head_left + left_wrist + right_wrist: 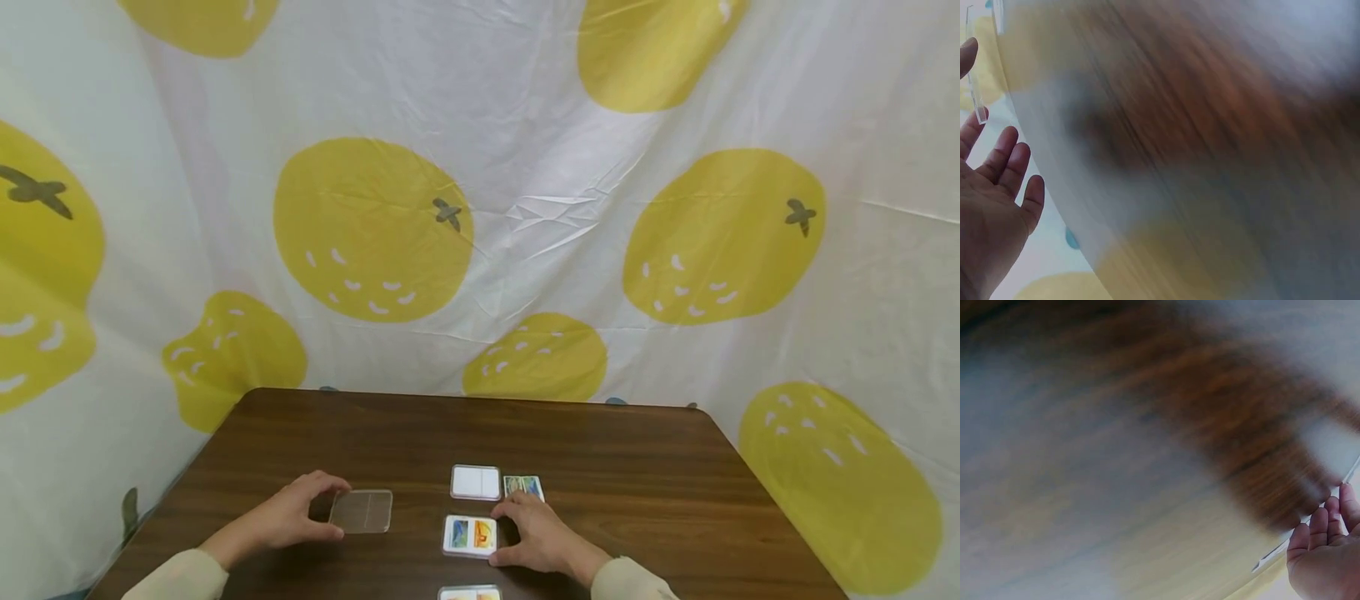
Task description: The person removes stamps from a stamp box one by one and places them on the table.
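My left hand [288, 510] pinches a clear plastic lid [367, 511] by its left side, thumb at the near corner and a finger at the far one. The left wrist view shows the lid's thin edge [977, 94] between thumb and index finger, the other fingers loosely spread. With thumb and fingertips, my right hand [543, 537] grips the right side of a clear card case [470, 536], which lies on the table with a blue-green and an orange picture inside. In the right wrist view, the right fingers [1318, 528] meet a thin clear edge.
Beyond the gripped case lies another clear case [476, 482] with a white inside. Colourful picture cards [525, 485] lie beside it, partly behind my right hand. A third case [470, 593] is cut off at the bottom. A lemon-print cloth [525, 250] hangs behind the brown table [615, 450].
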`<move>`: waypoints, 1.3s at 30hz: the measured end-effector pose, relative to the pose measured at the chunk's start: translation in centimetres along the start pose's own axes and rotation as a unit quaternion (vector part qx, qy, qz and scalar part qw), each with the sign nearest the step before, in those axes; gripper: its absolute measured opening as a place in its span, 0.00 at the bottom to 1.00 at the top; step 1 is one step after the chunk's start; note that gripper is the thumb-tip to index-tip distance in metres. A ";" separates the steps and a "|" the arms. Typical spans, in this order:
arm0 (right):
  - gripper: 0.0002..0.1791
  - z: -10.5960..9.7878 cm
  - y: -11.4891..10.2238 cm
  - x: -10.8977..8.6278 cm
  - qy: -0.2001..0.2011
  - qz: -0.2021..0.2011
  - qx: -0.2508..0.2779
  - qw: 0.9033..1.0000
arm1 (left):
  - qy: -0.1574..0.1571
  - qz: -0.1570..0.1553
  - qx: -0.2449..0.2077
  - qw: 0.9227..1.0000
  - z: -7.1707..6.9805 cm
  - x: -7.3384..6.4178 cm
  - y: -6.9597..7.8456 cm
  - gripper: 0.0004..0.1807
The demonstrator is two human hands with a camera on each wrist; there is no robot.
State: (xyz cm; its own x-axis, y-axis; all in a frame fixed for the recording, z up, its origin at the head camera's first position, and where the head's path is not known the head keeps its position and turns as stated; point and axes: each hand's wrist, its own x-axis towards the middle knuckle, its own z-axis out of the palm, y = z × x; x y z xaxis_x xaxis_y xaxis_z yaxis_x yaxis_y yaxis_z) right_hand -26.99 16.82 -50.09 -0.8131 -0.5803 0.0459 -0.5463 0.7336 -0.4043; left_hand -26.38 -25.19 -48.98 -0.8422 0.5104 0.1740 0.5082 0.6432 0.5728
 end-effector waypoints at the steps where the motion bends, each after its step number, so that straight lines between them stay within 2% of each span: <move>1: 0.33 0.0 0.0 0.0 0.000 -0.001 -0.001 1.000 | 0.001 0.002 0.004 1.000 -0.1 -0.2 -0.2 0.32; 5: 0.33 0.1 0.1 0.0 0.003 -0.003 -0.006 1.000 | 0.005 0.007 0.018 1.000 -0.5 -1.0 -0.7 0.32; 13: 0.32 0.2 0.1 -0.2 0.007 -0.001 -0.013 1.000 | -0.012 -0.031 0.032 0.999 -1.1 -1.8 -1.6 0.32; 20: 0.32 0.0 0.0 -0.2 0.007 -0.008 -0.015 1.000 | -0.028 -0.052 0.032 0.998 -1.0 -2.3 -1.8 0.34; 30: 0.32 -0.1 -0.2 -0.3 0.008 -0.006 -0.017 1.000 | -0.030 -0.056 0.058 0.996 -1.0 -1.9 -1.8 0.41; 39: 0.32 -0.3 -0.3 -0.3 0.003 0.000 -0.009 1.000 | -0.024 -0.060 0.028 0.998 -0.8 -1.0 -0.9 0.41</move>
State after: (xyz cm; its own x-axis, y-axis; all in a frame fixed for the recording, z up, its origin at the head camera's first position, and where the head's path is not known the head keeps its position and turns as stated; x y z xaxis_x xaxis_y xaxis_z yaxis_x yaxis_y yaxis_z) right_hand -26.65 16.81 -49.74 -0.8148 -0.5776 0.0511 -0.5490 0.7400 -0.3886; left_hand -26.13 -26.72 -49.07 -0.8886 0.4537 0.0672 0.4145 0.7316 0.5413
